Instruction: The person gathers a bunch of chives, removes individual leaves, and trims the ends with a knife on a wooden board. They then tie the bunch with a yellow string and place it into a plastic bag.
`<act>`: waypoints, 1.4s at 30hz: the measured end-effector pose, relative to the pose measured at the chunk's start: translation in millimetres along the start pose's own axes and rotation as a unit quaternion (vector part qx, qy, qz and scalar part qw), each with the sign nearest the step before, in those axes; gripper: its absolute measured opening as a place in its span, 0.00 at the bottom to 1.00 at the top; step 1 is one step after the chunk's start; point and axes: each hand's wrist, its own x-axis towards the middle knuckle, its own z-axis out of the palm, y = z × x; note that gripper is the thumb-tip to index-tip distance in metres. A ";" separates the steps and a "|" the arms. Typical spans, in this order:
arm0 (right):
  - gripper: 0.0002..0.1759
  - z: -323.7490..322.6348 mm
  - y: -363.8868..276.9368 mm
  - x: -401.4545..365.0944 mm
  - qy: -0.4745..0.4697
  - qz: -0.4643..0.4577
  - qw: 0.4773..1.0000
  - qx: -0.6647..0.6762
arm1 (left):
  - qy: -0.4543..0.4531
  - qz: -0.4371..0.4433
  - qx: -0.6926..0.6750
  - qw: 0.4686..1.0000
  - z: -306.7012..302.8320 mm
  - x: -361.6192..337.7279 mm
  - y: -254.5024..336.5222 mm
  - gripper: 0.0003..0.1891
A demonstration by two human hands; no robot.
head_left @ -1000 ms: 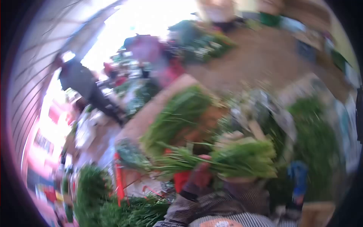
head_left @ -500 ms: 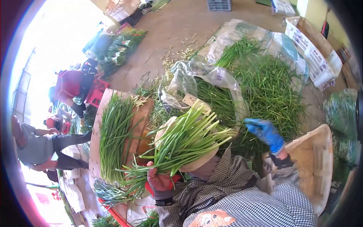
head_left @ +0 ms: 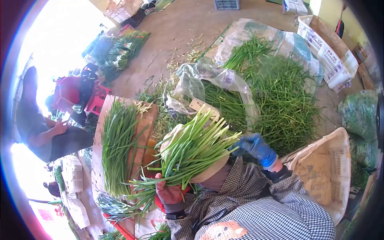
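Observation:
My left hand (head_left: 168, 195), in a red glove, is closed round the leafy end of a bunch of garlic chives (head_left: 196, 148). The pale stem ends fan out up and to the right. My right hand (head_left: 258, 149), in a blue glove, has its fingers curled at those stem ends; whether it pinches a stalk is hidden. Behind the bunch shows a beige hat brim (head_left: 216, 168). To the left, a layer of chives (head_left: 117, 150) lies on a wooden board (head_left: 147, 124).
A big loose pile of chives (head_left: 286, 104) covers plastic sheeting (head_left: 224, 50), with a clear plastic bag (head_left: 188, 82) beside it. A pale crate (head_left: 340, 172) stands at right, a white crate (head_left: 326, 52) at upper right. At left is another person (head_left: 40, 120).
My right hand has moved left to the stem ends, its fingers now curled. My left hand keeps the bunch almost in place. The person at left has changed posture.

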 end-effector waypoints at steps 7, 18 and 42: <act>0.21 -50.8 -40.1 -6.3 0.149 -0.014 0.989 -0.008 | 0.017 0.011 -0.017 1.000 0.4 1.3 -4.4 0.15; 0.06 -5.8 -44.8 38.2 -0.005 -0.041 0.997 -0.071 | 0.020 0.002 -0.028 0.999 0.7 -0.7 0.0 0.11; 0.11 -14.8 -67.1 -3.1 0.032 -0.062 0.980 -0.185 | 0.033 -0.010 -0.035 0.999 -1.1 1.9 -4.9 0.15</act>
